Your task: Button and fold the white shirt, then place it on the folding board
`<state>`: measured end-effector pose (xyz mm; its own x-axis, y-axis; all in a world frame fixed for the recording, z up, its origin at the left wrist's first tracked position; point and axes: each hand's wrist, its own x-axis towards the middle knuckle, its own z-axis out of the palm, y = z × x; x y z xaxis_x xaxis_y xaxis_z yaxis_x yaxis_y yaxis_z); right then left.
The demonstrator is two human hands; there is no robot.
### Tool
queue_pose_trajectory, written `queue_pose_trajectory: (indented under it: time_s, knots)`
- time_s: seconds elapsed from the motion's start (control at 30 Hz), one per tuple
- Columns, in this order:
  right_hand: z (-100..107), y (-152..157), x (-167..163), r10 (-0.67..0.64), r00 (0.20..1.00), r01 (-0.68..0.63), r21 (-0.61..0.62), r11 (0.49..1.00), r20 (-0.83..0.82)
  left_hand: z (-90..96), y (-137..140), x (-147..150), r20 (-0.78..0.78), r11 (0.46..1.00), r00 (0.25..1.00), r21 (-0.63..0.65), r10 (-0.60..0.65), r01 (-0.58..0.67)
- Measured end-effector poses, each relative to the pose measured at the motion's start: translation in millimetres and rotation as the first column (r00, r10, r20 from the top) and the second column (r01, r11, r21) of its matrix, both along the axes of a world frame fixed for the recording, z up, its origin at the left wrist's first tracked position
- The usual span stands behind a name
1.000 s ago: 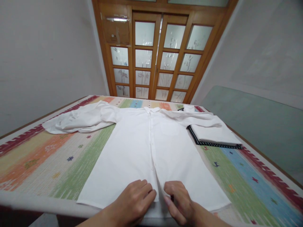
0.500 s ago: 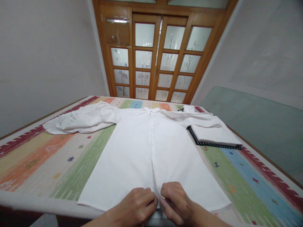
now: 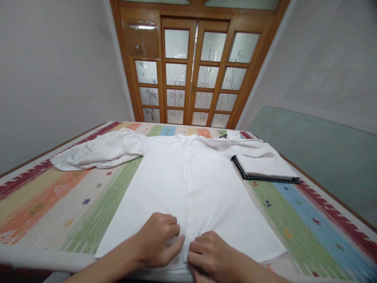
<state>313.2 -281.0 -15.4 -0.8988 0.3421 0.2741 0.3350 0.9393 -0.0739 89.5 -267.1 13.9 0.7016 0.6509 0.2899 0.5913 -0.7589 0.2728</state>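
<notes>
A white long-sleeved button-up shirt [image 3: 159, 184] lies face up, its collar away from me and its hem at the near edge. My right hand [image 3: 210, 253] is closed on the front placket's lower end at the hem; its fingertips are partly hidden. Just left of the placket, my left hand [image 3: 160, 239] rests on the shirt front. Its fingers are bent, with the thumb apart from them and pointing at the button line; no cloth shows between them.
The shirt lies on a colourful striped cover [image 3: 70, 204]. At the right, folded white cloth [image 3: 265, 167] sits on a black dotted-edged piece, partly under the right sleeve. A pale green panel [image 3: 318, 153] stands along the right wall. Wooden glazed doors [image 3: 191, 70] are beyond.
My left hand has let go of the placket and moved up and left onto the shirt front. My right hand has shifted slightly left and down, and the placket lies straighter.
</notes>
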Motion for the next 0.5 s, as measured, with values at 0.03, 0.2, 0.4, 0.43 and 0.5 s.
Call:
queue_pose_trajectory:
  time_s: [0.03, 0.2, 0.4, 0.43, 0.5]
  knots:
    - [2, -1, -1, -0.009, 1.000, 0.009, 0.007, 1.000, 0.017, 6.2, 12, 0, -0.019, 0.996, 0.997, -0.026, 0.079, -0.080]
    - [1, -3, -1, -0.036, 0.999, 0.036, 0.022, 0.999, 0.025, 20.4, 100, 15, -0.039, 0.920, 0.951, -0.242, 0.307, -0.307]
    - [-15, 0, 0, -0.048, 0.998, 0.044, 0.075, 0.996, 0.047, 4.7, 204, 49, -0.023, 0.826, 0.860, -0.267, 0.510, -0.497]
    - [-17, 1, 0, -0.050, 0.997, 0.045, 0.086, 0.995, 0.063, 3.0, 216, 55, -0.024, 0.805, 0.838, -0.263, 0.545, -0.531]
    - [-22, 1, -2, -0.064, 0.994, 0.053, 0.129, 0.990, 0.086, 1.5, 238, 67, -0.051, 0.756, 0.794, -0.273, 0.606, -0.595]
